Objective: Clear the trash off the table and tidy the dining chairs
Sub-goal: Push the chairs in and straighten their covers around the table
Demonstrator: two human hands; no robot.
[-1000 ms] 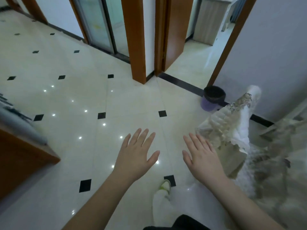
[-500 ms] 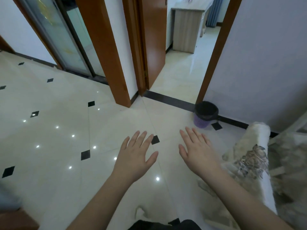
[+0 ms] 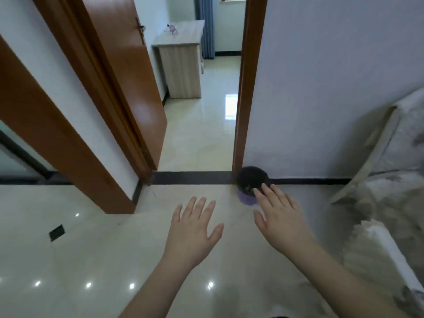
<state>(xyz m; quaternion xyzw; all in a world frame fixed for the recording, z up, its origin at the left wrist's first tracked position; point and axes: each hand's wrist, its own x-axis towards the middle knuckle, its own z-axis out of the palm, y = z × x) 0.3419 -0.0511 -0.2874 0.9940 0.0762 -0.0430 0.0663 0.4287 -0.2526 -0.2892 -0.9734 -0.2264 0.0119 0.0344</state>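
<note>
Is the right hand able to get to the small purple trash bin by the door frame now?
Probably yes. The right hand is open, holds nothing, and only bare floor lies before the purple trash bin. How far it stands cannot be told.

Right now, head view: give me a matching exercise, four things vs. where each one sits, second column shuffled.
Things:
1. waste bin
2. wooden desk
3. left hand
4. covered chair

Places:
A. far right, against the wall
B. in the room beyond the open doorway
C. on the floor at the foot of the right door frame
D. held flat over the tiles, fingers spread, holding nothing

Pairs: 1-C, 2-B, 3-D, 4-A
</note>
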